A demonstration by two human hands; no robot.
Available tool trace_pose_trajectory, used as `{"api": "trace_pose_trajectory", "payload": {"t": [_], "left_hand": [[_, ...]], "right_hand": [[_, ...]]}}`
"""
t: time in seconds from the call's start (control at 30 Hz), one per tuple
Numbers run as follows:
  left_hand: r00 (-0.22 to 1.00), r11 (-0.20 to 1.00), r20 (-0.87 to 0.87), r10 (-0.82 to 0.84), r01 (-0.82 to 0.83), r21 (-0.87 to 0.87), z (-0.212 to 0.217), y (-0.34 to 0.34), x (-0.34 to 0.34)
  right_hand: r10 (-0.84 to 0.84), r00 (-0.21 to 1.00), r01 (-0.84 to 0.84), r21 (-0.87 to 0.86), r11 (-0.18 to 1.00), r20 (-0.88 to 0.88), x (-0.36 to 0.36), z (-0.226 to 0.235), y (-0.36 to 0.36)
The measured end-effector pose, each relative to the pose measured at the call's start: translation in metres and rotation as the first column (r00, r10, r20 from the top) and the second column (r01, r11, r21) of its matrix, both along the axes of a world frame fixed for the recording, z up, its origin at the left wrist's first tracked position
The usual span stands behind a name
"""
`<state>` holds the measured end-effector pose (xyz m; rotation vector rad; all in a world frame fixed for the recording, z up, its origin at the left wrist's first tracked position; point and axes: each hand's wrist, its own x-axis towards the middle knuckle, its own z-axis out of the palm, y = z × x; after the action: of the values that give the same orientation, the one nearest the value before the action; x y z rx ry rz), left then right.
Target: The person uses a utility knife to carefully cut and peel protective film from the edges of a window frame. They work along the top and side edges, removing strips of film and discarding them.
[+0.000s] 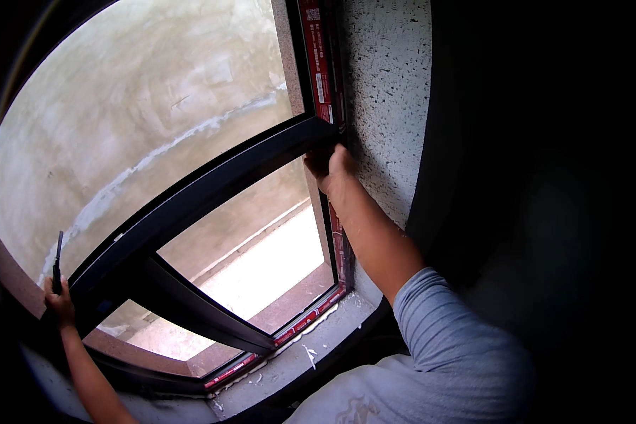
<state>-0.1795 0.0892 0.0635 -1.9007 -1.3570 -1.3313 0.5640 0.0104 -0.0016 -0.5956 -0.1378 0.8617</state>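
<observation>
A large dark window frame (212, 173) fills the left and middle, with a thick crossbar and a shorter upright bar (198, 297) below it. Far left, my left hand (61, 305) is closed around a slim black tool (58, 272), whose thin straight end points up; its exact kind is unclear. That hand is beside the crossbar's left end. My right hand (336, 169) is up against the crossbar's right end, just below it, where it meets the side frame. Its fingers curl inward in deep shadow, and what they grip cannot be made out.
Red printed protective tape (318, 63) covers the frame's right and lower edges. A speckled pale wall (389, 92) borders it on the right. White scraps (309, 355) lie on the grey sill (332, 328). Beyond the window stands a rough beige wall (155, 85).
</observation>
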Motion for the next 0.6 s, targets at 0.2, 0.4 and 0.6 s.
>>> {"api": "trace_pose_trajectory", "payload": {"t": [0.2, 0.4, 0.6], "left_hand": [[1.000, 0.999, 0.006, -0.015, 0.014, 0.047, 0.002, -0.004, 0.008], [0.999, 0.998, 0.009, -0.041, 0.041, 0.054, 0.002, -0.002, 0.010], [1.000, 0.998, 0.014, -0.022, 0.022, 0.058, 0.001, -0.004, 0.009]], "right_hand": [[-0.044, 0.993, 0.057, 0.116, 0.992, -0.110, 0.001, 0.002, -0.014], [-0.054, 0.936, 0.126, 0.188, 0.974, -0.347, 0.018, -0.004, 0.011], [-0.070, 0.941, 0.120, 0.131, 0.984, -0.332, 0.015, -0.002, 0.014]]}}
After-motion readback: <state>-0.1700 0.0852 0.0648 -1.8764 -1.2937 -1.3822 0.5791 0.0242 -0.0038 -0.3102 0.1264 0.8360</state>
